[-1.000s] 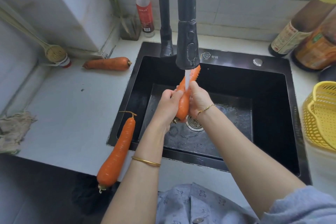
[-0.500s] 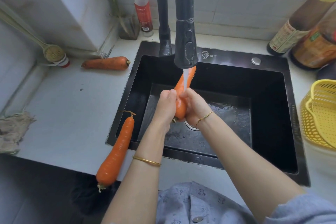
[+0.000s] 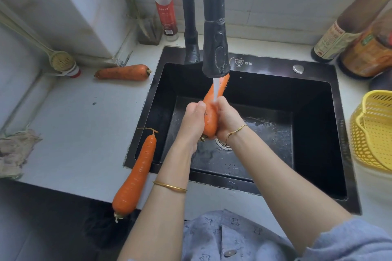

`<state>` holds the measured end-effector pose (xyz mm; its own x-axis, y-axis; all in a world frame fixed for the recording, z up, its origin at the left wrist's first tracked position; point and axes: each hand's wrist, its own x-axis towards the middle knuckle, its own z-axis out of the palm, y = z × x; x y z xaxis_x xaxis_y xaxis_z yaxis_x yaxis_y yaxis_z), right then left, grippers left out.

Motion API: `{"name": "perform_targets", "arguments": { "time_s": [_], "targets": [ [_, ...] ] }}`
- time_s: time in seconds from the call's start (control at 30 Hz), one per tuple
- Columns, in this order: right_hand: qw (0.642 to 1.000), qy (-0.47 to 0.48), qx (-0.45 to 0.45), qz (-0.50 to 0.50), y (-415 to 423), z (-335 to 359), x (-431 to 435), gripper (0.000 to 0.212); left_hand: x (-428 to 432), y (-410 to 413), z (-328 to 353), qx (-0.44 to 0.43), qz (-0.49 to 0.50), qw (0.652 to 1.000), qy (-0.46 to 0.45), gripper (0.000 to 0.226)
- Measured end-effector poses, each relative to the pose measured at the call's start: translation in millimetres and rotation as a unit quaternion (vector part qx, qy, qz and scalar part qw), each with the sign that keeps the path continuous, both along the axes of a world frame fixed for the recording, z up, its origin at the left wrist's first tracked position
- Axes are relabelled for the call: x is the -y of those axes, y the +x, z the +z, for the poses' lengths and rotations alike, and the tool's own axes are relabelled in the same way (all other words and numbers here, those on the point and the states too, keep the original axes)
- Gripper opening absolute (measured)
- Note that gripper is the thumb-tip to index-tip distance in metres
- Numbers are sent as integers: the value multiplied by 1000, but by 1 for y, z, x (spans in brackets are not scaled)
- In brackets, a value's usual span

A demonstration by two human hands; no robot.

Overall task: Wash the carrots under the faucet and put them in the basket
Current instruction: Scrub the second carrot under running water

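Gripping a wet carrot (image 3: 210,119) from both sides, the left hand (image 3: 191,125) and right hand (image 3: 227,118) hold it tilted beneath the running faucet (image 3: 215,48), over the black sink (image 3: 318,133). On the tabletop (image 3: 84,123), a second carrot (image 3: 123,72) lies at ten o'clock, a third carrot (image 3: 137,171) at seven and the yellow basket (image 3: 373,133) at three.

A plain gold bangle (image 3: 169,186) is worn behind the left hand (image 3: 192,121), a thin gold bracelet (image 3: 235,131) behind the right hand (image 3: 228,118); the shirt (image 3: 222,237) is blue-grey, printed, buttoned.

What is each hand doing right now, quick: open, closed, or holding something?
Left hand: grip closed around the carrot under the running faucet.
Right hand: grip closed around the same carrot.
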<state>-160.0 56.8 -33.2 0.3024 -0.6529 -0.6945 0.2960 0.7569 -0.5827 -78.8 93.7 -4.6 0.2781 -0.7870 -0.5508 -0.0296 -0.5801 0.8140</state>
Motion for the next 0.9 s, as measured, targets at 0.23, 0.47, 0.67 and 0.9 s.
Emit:
{"name": "perform_targets", "arguments": {
  "time_s": [0.23, 0.47, 0.67, 0.9],
  "targets": [
    [1000, 1, -8, 17, -2, -3, -2, 11, -2, -2, -3, 5, -14, 1000, -1, 24],
    [999, -39, 3, 30, -4, -4, -3, 19, -2, 0, -3, 4, -15, 1000, -8, 27],
    [997, -63, 42, 26, -6, 0, -1, 13, 2, 0, -1, -11, -8, 1000, -15, 28],
    [994, -98, 22, 33, -7, -6, 1, 25, 4, 0, -2, -15, -19, 1000, -9, 31]
  ]
}}
